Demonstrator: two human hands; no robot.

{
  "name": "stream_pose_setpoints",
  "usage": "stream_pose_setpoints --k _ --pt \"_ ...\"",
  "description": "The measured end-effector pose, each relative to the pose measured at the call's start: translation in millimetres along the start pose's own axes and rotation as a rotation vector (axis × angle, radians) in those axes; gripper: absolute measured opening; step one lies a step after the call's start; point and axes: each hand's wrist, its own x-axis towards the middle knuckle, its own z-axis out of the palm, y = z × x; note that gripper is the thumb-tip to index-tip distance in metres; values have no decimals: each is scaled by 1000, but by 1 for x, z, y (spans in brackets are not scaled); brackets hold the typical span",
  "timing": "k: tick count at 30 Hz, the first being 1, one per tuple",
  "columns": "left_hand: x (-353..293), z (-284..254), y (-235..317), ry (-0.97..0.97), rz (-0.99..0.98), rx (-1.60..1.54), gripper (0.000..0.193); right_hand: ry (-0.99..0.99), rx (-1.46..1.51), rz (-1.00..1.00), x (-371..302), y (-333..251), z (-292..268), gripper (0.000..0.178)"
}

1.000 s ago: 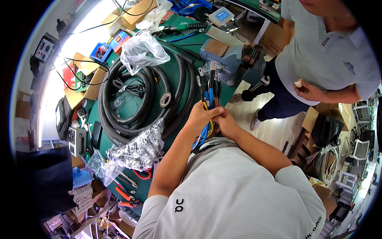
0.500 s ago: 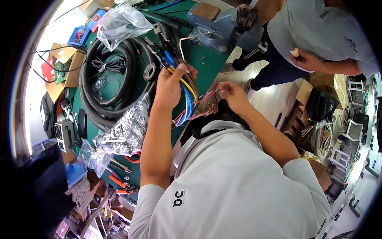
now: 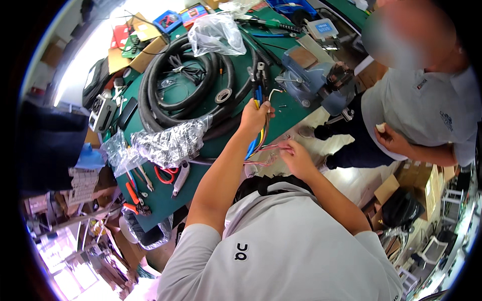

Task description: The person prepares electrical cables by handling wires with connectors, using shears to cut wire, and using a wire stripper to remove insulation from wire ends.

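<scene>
My left hand (image 3: 255, 115) is closed around a bundle of thick wires (image 3: 259, 139), blue, yellow and brown among them. Above the fist, metal cable lugs (image 3: 260, 67) cap some of the wire ends, and a white wire (image 3: 272, 94) bends off to the side. To the right and a little nearer, my right hand (image 3: 296, 156) pinches thin red and pale wires (image 3: 270, 147) that run out of the lower part of the bundle. More thin reddish wires (image 3: 258, 163) hang loose below. The exact fingertip grip of my right hand is too small to make out.
On the green bench (image 3: 288, 116) lie a coiled black cable (image 3: 146, 95), tape roll (image 3: 223, 95), clear bag (image 3: 221, 36), crumpled silvery packaging (image 3: 170, 144), red-handled scissors (image 3: 164, 176) and orange-handled pliers (image 3: 131, 193). A vise (image 3: 304, 75) stands at the right edge; beyond it stands a co-worker (image 3: 419, 100).
The whole view has shifted, so bench and hands sit farther right in the picture. The left fist still grips the bundle, now with its wires more upright; my right hand keeps its pinch.
</scene>
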Motion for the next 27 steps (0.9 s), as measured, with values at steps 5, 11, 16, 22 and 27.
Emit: stream_pose_setpoints --k 5,11,16,22,27 --pt "-14 1 -20 342 242 565 43 31 -16 156 -31 48 -42 22" --pt "-108 -27 -25 330 157 362 35 -13 -47 30 -41 84 -59 26" --pt "-165 -43 -23 508 31 129 35 -304 39 126 -12 4 -20 54" --pt "-192 -72 -34 651 86 38 36 -297 -54 -383 -30 -69 4 39" --pt "-190 -123 -30 1256 244 330 48 -328 -155 -208 -22 -51 21 22"
